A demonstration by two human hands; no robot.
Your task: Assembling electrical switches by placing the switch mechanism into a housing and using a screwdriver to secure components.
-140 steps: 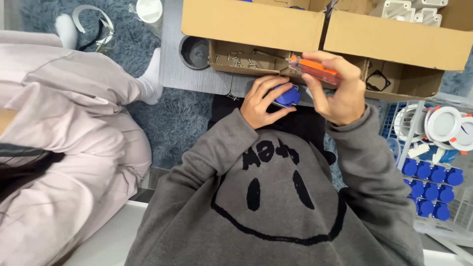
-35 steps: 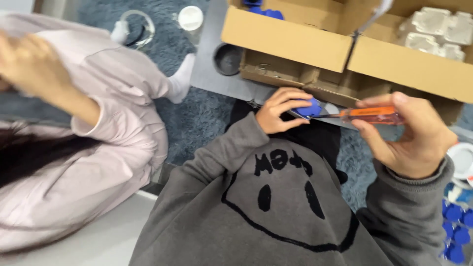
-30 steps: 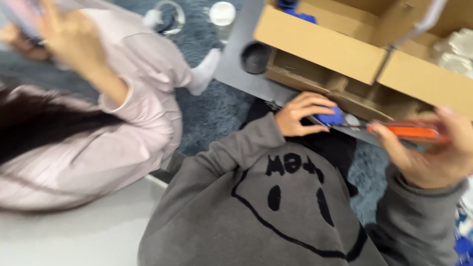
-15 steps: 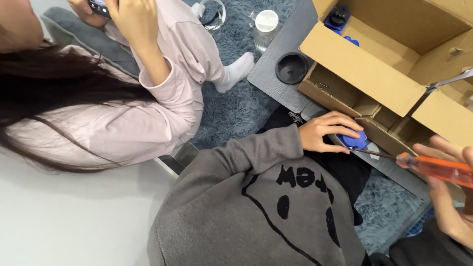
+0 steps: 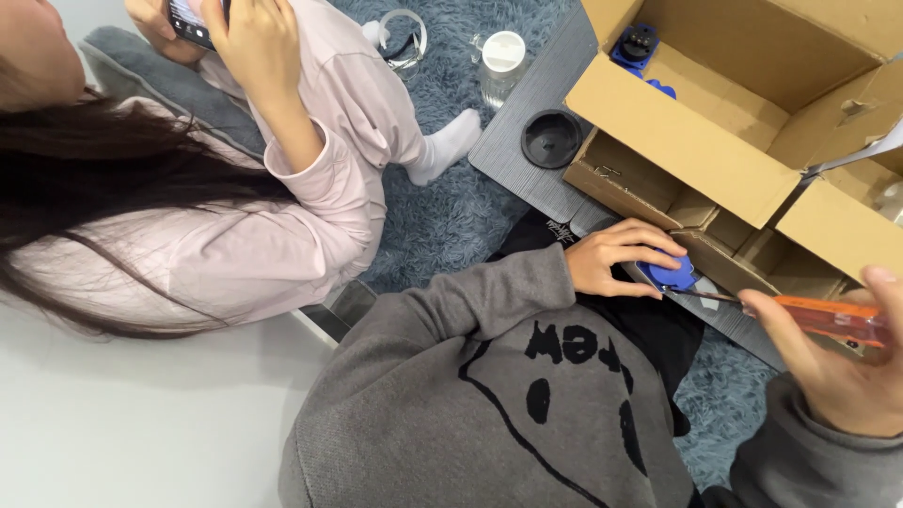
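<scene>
Upper left of the frame: 1 seated person in a pale pink top point(image 5: 282, 235), long dark hair across the left edge, both of that person's hands raised around a dark phone point(image 5: 193, 21) at the top edge; a white sock point(image 5: 450, 143) rests on the blue-grey shag rug point(image 5: 451, 216). Top centre, on the rug: 1 clear glass jar point(image 5: 403, 38) lying beside 1 clear jar with a white lid point(image 5: 500, 64), standing upright. Right of these, a dark grey low table point(image 5: 527, 160) carries 1 round black lid point(image 5: 552, 138), just beside the corner of an open cardboard box point(image 5: 687, 141); blue plug parts point(image 5: 640, 47) lie inside the box at the top. Lower centre: the wearer's grey sweatshirt point(image 5: 489, 414) with a black printed face. Centre right: left hand point(image 5: 616, 259), fingers curled down over a small blue plug part point(image 5: 672, 276), pinning it against the table edge close to the box's front wall. Right edge, middle: right hand point(image 5: 837, 367), closed in a narrow grip around the orange handle of a screwdriver point(image 5: 828, 318); the thin metal shaft runs left and its tip meets the blue part beneath the left fingers.
</scene>
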